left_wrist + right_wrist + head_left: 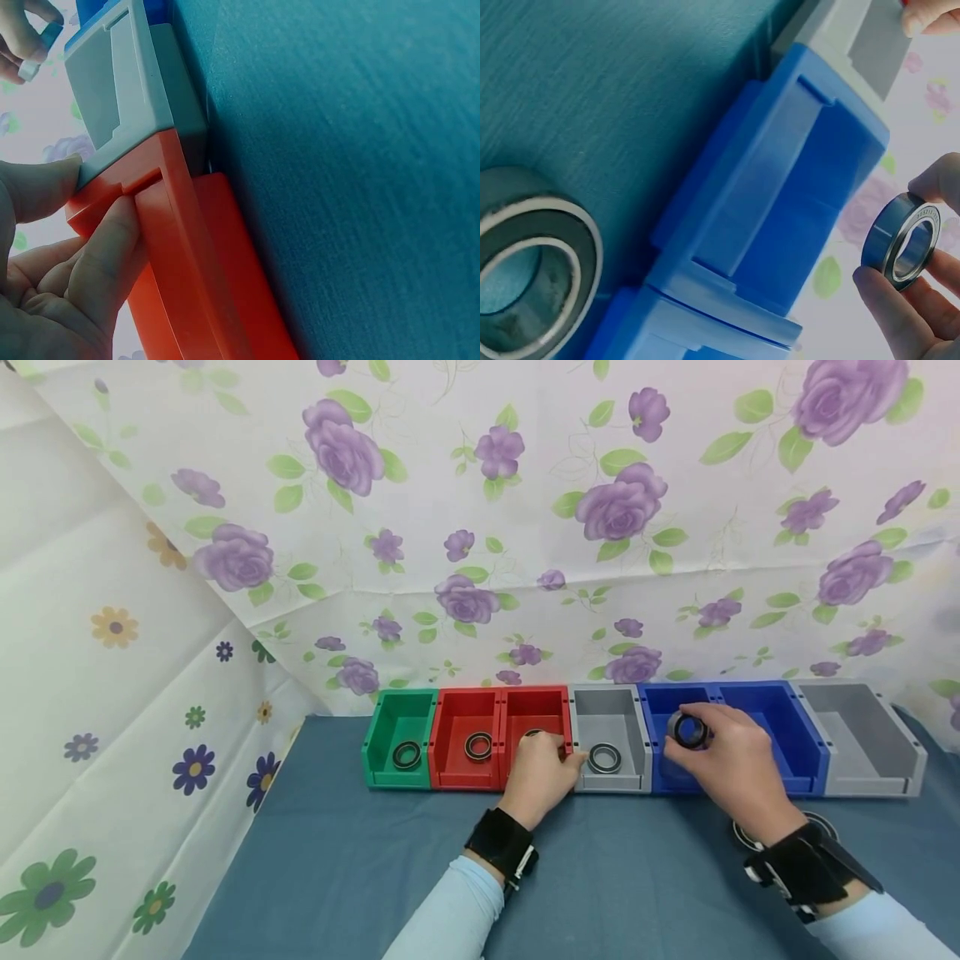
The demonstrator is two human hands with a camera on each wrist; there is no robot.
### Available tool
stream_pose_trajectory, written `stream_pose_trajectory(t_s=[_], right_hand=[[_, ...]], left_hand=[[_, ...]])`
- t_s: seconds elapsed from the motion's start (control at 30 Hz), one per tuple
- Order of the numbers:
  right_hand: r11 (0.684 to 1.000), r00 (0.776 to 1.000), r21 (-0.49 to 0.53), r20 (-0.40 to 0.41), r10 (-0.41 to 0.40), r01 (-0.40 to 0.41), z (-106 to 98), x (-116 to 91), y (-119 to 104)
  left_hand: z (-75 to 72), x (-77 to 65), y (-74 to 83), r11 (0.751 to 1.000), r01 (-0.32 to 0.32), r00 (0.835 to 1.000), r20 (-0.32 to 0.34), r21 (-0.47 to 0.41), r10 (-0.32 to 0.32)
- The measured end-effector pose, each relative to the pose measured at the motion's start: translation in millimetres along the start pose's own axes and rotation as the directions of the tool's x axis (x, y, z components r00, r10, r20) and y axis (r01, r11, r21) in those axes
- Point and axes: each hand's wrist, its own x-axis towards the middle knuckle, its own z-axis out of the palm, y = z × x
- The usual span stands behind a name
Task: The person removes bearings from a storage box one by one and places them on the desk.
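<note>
Likely transfer: right hand [731,756] clamped on dark metal ring [883,232], left hand [542,774] pinching red plastic bin [534,692]; placing needs lowering.

Bright, soft light lies evenly over the flowered sheet [465,510], from where I can't tell, with a hazy smudge at the head view's right edge. Both wrist views look dimmer and teal-tinged: glints on the red bin [180,259] and bearing [883,232], dark shadow edging the cloth [360,180], the sheet soft-focused behind.
</note>
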Motion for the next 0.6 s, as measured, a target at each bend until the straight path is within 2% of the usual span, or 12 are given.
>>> stream_pose_trajectory(t_s=[0.37, 0.6], right_hand=[[1.000, 0.999, 0.015, -0.035, -0.013, 0.014, -19.1, -3.0, -15.7], [1.000, 0.999, 0.026, -0.037, -0.014, 0.015, -22.5, -10.7, -19.4]], left_hand=[[0.2, -0.1, 0.5, 1.000, -0.006, 1.000, -0.006, -0.001, 0.006], [0.9, 0.3, -0.2, 1.000, 0.005, 1.000, -0.001, 0.002, -0.005]])
